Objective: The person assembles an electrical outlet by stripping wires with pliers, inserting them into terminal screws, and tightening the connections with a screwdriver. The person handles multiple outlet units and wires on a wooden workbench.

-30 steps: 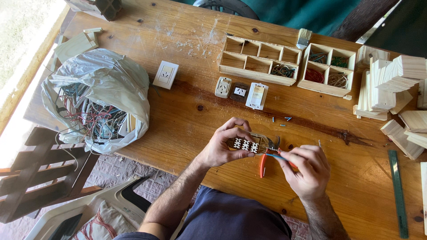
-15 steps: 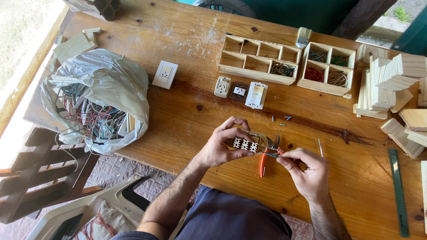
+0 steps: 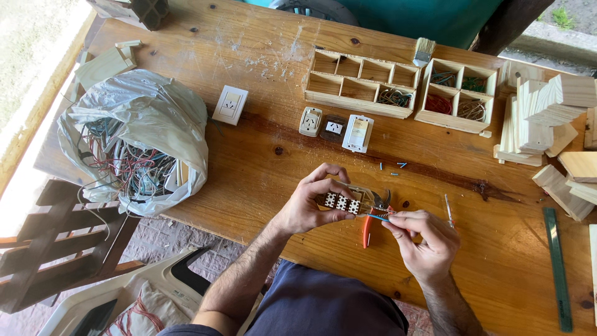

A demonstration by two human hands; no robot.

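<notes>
The left hand (image 3: 305, 208) pinches a socket module (image 3: 342, 202) above the worktop (image 3: 249, 168), terminals upward for access; right hand (image 3: 426, 239) fingers pinch a blue wire (image 3: 377, 217) at it.

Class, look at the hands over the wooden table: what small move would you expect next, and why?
Probably easing the thin blue wire further into the small beige socket module: the right hand pinches the wire with its tip at the module's edge, while the left hand holds the module steady.
</notes>
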